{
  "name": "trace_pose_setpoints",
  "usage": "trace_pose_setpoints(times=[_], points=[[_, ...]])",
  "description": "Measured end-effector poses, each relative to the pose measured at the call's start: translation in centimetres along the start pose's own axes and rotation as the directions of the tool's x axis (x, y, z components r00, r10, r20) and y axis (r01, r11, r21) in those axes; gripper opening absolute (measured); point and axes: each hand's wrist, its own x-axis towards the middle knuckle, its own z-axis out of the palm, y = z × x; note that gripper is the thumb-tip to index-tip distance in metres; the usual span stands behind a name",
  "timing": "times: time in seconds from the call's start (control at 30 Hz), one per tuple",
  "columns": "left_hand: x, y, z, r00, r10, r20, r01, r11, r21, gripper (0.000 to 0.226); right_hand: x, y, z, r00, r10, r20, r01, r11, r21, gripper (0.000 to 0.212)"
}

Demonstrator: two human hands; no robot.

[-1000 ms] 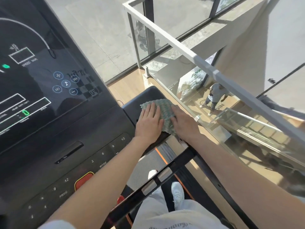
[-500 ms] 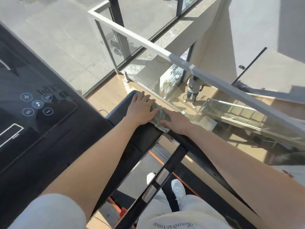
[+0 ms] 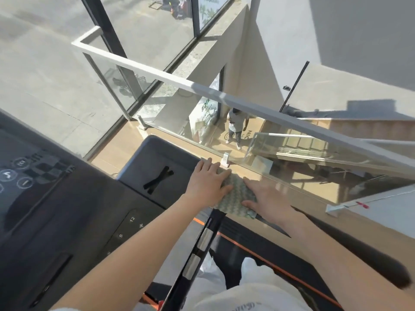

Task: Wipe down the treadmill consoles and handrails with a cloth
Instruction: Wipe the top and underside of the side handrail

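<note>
- The green patterned cloth (image 3: 235, 196) lies at the right edge of the dark console tray (image 3: 157, 162), just above the top of the black handrail (image 3: 198, 251).
- The left hand (image 3: 208, 182) presses flat on the cloth's left part, fingers straight.
- The right hand (image 3: 267, 200) presses flat on its right part, fingers spread.
- Neither of the 2 hands grips the cloth.
- The touchscreen (image 3: 33, 187) sits at left.

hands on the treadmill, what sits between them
The cloth lies between the left hand and the right hand, each flat on one edge of it. The head view shows this.
</note>
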Motion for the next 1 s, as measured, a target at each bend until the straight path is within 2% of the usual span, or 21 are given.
trace_pose_setpoints(times=[0.17,0.33,0.57,0.83,1.0], points=[[0.6,4.9,0.2,0.998,0.055,0.003,-0.055,0.998,-0.015,0.059,-2.8,3.6,-0.1,0.998,0.061,-0.004,-0.061,0.998,0.028,0.073],[1.7,9.2,0.4,0.980,0.184,0.080,-0.185,0.983,-0.005,0.061,-5.4,7.9,-0.4,0.992,0.127,0.022,-0.128,0.989,0.073,0.073],[2.1,14.2,1.3,0.958,0.273,0.087,-0.276,0.961,0.026,0.060,-9.6,12.3,0.3,0.986,0.157,-0.057,-0.149,0.981,0.121,0.071],[2.1,21.0,2.0,0.937,0.338,0.089,-0.338,0.941,-0.012,0.056,-14.7,17.4,1.0,0.969,0.204,-0.139,-0.182,0.970,0.159,0.065],[2.1,24.5,2.6,0.923,0.372,0.092,-0.374,0.927,0.001,0.058,-17.0,20.0,1.6,0.952,0.241,-0.186,-0.222,0.968,0.117,0.064]])
